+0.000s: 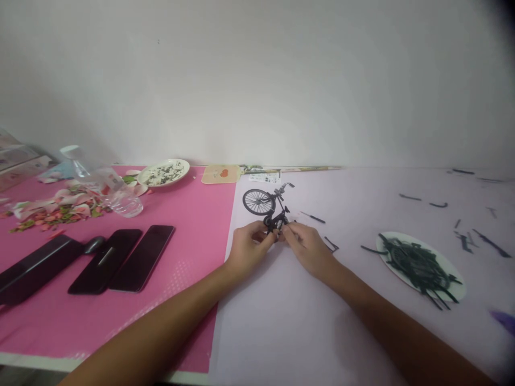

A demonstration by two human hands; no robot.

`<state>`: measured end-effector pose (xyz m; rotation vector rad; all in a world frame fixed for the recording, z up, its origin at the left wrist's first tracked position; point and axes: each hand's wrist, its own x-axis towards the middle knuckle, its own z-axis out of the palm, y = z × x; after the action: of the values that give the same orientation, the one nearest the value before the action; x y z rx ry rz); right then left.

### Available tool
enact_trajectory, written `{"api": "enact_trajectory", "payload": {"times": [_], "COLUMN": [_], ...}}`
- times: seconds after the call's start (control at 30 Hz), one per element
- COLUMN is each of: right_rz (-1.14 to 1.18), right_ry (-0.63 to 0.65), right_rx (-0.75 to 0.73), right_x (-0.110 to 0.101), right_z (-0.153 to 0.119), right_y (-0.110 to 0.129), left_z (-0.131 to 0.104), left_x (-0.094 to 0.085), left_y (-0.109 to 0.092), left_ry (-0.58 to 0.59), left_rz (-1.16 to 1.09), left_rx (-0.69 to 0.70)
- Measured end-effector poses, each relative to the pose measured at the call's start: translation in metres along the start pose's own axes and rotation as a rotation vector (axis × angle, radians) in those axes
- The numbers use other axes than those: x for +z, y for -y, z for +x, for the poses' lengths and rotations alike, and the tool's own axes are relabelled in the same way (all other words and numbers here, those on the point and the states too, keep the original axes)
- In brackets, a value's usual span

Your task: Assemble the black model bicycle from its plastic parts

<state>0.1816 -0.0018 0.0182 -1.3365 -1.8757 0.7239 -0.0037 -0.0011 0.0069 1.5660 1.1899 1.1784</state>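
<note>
A small black model bicycle [278, 206] is held over the white sheet, its spoked front wheel [258, 202] and handlebar pointing away from me. My left hand [250, 245] is closed on the rear part of it from the left. From the right, my right hand [308, 245] pinches the same rear part, fingertips close to the left thumb. What exactly lies between the fingertips is hidden. A thin screwdriver [314, 217] lies just beyond my right hand, and a small black frame-like part [332, 245] lies beside that hand.
To the right, a white plate [461, 292] holds a heap of black parts, with several loose pieces [464, 241] around it. On the pink left side are two phones [141, 258], a black case [40, 268], a tilted clear bottle [102, 182], petals [76, 206], another plate [185, 172] and a fly swatter [221, 174].
</note>
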Motion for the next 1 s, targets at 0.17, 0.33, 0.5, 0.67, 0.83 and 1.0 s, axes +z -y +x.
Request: {"api": "enact_trajectory", "payload": {"times": [0.17,0.33,0.5,0.67,0.83,1.0], "right_rz": [-0.034,-0.037,-0.034,-0.05,-0.017,-0.021], "right_ry": [-0.006,-0.02,-0.047,-0.035,-0.063,-0.062], "right_rx": [-0.007,-0.015,-0.002,0.013,0.012,0.026], "right_x": [-0.0014,-0.0007,0.0022,0.0012,0.0012,0.0034], "right_z": [-0.0007,-0.0015,-0.0014,-0.0019,-0.0018,-0.0014], "right_y": [0.0,0.0039,0.0054,0.0046,0.0061,0.006], "left_z": [-0.0001,0.0004,0.0001,-0.0003,-0.0002,0.0], "left_x": [0.0004,0.0001,-0.0002,-0.0003,-0.0001,0.0], "left_y": [-0.0002,0.0018,0.0013,-0.0004,0.0005,0.0006], "left_ry": [-0.025,-0.054,-0.057,-0.052,-0.075,-0.052], "left_rz": [0.024,0.061,0.061,0.059,0.055,0.053], "left_rx": [0.011,0.02,0.025,0.032,0.044,0.035]}}
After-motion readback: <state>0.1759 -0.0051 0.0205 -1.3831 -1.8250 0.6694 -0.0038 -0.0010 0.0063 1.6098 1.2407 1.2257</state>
